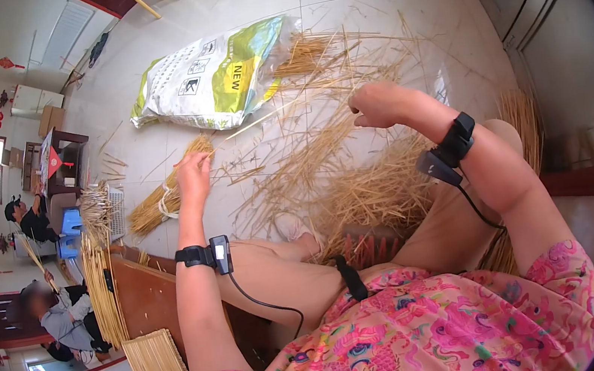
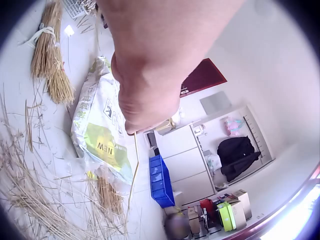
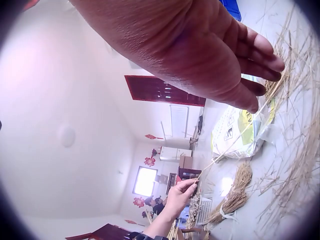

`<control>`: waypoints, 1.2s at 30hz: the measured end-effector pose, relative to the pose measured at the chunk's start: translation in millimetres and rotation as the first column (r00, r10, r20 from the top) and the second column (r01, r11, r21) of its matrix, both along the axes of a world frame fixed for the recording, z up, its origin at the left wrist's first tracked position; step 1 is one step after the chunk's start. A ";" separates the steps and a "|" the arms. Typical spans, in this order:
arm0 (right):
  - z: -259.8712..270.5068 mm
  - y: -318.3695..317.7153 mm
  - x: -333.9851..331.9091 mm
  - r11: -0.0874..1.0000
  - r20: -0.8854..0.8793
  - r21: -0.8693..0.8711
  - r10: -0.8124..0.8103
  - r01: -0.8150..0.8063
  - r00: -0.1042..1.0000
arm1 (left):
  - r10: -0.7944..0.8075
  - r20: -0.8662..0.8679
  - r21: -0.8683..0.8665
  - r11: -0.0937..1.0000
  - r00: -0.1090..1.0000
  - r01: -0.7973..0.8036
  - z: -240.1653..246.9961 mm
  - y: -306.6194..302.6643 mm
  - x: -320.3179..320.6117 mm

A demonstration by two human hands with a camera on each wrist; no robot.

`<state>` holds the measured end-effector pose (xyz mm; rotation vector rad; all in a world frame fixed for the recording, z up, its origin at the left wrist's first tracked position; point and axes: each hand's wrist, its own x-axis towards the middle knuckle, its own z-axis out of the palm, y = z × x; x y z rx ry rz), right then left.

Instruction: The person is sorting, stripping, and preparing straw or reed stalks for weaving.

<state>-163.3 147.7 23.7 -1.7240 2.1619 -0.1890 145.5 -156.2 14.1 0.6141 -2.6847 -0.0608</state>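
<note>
My left hand (image 1: 194, 176) pinches one end of a long thin straw stalk (image 1: 258, 122) between thumb and fingertips. The stalk stretches across toward the right, and in the left wrist view it hangs from the left hand (image 2: 150, 100) with a slight bend. My right hand (image 1: 384, 103) is raised over the loose straw (image 1: 320, 136), fingers loosely bent. In the right wrist view the right hand's fingers (image 3: 257, 47) stand apart from the thumb, and the stalk's far part passes behind the thumb tip. A tied straw bundle (image 1: 159, 205) lies on the floor below the left hand.
A white and green plastic sack (image 1: 202, 77) lies ahead, straw sticking out of its mouth. More straw (image 1: 381, 189) is heaped by the legs. A wooden board (image 1: 149, 297) and straw bundles stand at left. Two people (image 1: 65, 317) are farther left; a metal cabinet (image 1: 564, 34) stands at right.
</note>
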 end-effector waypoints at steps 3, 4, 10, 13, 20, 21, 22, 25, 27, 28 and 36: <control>-3.0 2.4 -2.7 1.000 0.006 -0.026 -0.010 0.010 1.000 | 0.037 -0.069 0.000 0.999 0.997 -0.038 10.1 -7.5 2.2; -3.0 3.3 -2.5 1.000 0.008 -0.017 -0.014 0.014 1.000 | 0.114 -0.059 0.099 0.989 0.992 -0.108 18.1 -9.4 3.4; 6.5 -0.6 1.9 0.999 0.051 -0.030 -0.041 0.042 0.998 | 0.246 -0.216 0.661 0.749 0.945 -0.043 66.0 6.7 -15.0; 17.2 -12.2 13.9 0.981 0.189 -0.169 -0.063 0.095 0.980 | 0.299 -0.286 0.906 0.393 0.910 0.156 70.5 48.9 -51.4; 29.7 -30.3 37.3 0.793 0.909 -0.259 0.007 0.551 0.417 | 0.226 -0.338 0.894 -0.225 0.913 0.387 35.2 141.9 -130.3; 28.3 -31.0 37.8 0.742 0.941 -0.268 0.064 0.615 0.333 | 0.217 -0.332 0.885 -0.265 0.918 0.383 31.4 151.0 -135.1; 30.6 -30.6 36.4 0.711 0.935 -0.282 0.054 0.644 0.350 | 0.206 -0.330 0.874 -0.302 0.921 0.381 28.1 157.9 -139.5; 26.8 -33.1 28.2 0.654 0.947 -0.273 0.056 0.705 0.315 | 0.134 -0.318 0.863 -0.369 0.939 0.345 12.2 164.5 -143.1; 22.5 -33.5 24.3 0.669 0.950 -0.246 0.022 0.701 0.312 | 0.080 -0.276 0.886 -0.365 0.958 0.286 5.7 167.0 -144.9; 19.6 -32.8 23.2 0.676 0.951 -0.228 0.001 0.700 0.308 | 0.061 -0.283 0.888 -0.361 0.957 0.285 4.0 166.4 -147.8; 4.1 -40.0 34.1 0.776 0.929 -0.264 0.046 0.572 0.367 | 0.185 -0.236 0.811 -0.503 0.954 0.298 10.8 154.3 -152.2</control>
